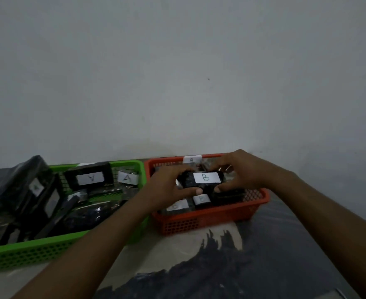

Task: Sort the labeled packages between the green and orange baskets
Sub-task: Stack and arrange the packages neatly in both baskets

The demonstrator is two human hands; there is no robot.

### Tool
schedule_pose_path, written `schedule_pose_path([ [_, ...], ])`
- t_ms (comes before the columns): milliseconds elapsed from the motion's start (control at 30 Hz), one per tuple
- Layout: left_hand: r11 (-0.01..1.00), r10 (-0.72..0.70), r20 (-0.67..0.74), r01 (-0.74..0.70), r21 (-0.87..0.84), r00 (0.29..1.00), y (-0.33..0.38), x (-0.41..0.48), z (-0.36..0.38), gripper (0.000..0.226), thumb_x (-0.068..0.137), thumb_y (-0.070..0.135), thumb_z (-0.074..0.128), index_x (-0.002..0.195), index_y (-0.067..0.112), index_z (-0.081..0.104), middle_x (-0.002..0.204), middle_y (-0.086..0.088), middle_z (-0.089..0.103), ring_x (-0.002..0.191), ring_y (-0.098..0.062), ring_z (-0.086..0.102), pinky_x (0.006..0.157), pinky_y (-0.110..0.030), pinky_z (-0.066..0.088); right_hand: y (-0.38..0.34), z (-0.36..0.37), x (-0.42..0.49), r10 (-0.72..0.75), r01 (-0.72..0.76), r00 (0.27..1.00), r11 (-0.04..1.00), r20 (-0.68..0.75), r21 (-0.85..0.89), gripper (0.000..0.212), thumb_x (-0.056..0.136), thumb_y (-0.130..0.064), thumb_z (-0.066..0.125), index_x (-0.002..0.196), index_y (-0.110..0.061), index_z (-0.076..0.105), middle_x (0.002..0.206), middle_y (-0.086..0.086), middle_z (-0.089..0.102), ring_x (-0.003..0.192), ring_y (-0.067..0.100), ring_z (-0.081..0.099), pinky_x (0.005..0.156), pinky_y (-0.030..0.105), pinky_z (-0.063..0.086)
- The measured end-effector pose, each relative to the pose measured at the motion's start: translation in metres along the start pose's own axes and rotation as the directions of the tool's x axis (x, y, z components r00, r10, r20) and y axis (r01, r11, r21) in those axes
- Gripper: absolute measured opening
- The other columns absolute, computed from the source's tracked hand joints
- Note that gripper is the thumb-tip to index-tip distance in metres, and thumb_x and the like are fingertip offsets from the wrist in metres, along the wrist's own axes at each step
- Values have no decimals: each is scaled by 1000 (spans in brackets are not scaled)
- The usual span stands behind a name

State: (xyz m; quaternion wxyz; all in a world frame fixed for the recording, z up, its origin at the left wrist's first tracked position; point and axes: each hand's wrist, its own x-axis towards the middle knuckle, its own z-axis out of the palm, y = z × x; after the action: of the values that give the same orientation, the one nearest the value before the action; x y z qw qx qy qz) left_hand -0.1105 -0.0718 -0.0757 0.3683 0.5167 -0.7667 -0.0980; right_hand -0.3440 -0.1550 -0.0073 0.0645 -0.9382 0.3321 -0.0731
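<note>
B package [205, 178] over orange basket [199, 221]; lower labels [201, 199] blurred, perhaps B.

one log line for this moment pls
hands: left hand and right hand both hold black wrapped package with white B label | where: over orange plastic basket | green plastic basket: holds A-labelled packages

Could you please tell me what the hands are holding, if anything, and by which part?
Both hands hold one black plastic-wrapped package with a white B label by its ends: left hand at one, right hand at the other.
</note>
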Motion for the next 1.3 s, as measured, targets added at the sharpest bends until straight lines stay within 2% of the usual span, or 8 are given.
schedule_pose_path([
  [167,992,-85,139,97,-83,987,13,22,51,55,84,54,72,134,34,61,127,14,65,108,1,60,86,-13,48,34,1,-28,103,-77,989,971,103,-228,60,75,-47,81,131,-38,61,127,-10,65,108,13,60,86,32,50],
  [267,986,-124,215,144,-80,969,18,31,66,50,91,46,68,138,31,59,134,7,63,117,-10,60,97,-29,51,50,7,-38,121,-97,985,978,122,-187,57,80,-38,80,134,-34,61,128,-6,65,107,14,59,79,25,41],
  [400,976,-169,272,199,-86,947,20,40,74,41,95,38,65,134,28,63,132,7,64,105,-5,59,86,-19,47,58,10,-41,134,-114,982,983,134,-147,48,85,-34,77,131,-31,64,124,-4,67,97,11,57,80,25,42],
  [500,959,-247,274,275,-69,930,17,45,78,43,94,36,66,134,22,63,134,3,64,111,-10,60,91,-25,47,61,12,-36,187,-156,965,973,183,-169,46,88,-34,74,132,-29,64,126,0,66,108,17,61,89,27,47],
  [633,945,-303,307,327,-29,902,16,49,86,43,92,38,68,131,20,66,129,-1,68,111,-14,63,92,-27,47,61,11,-27,241,-192,930,962,277,-194,43,89,-29,73,132,-28,65,129,1,65,115,19,60,86,23,40],
  [833,944,-323,364,324,60,874,20,60,96,41,94,36,67,130,17,67,130,-2,67,117,-17,60,96,-29,46,60,15,-8,346,-253,863,926,367,-279,41,89,-20,74,128,-26,67,132,0,63,116,20,59,89,26,44],
  [1100,934,-357,346,335,126,868,15,68,105,31,85,21,78,116,17,74,108,-4,74,99,-12,67,89,-24,52,65,24,3,309,-229,904,933,295,-277,33,73,-11,85,103,-24,80,121,1,68,110,21,62,97,31,51],
  [1300,931,-364,371,326,161,854,13,73,107,29,85,12,77,114,12,74,108,-6,74,99,-13,68,88,-24,53,70,37,5,283,-203,920,935,272,-290,27,74,-9,84,97,-22,80,114,0,71,109,20,63,96,32,51],
])
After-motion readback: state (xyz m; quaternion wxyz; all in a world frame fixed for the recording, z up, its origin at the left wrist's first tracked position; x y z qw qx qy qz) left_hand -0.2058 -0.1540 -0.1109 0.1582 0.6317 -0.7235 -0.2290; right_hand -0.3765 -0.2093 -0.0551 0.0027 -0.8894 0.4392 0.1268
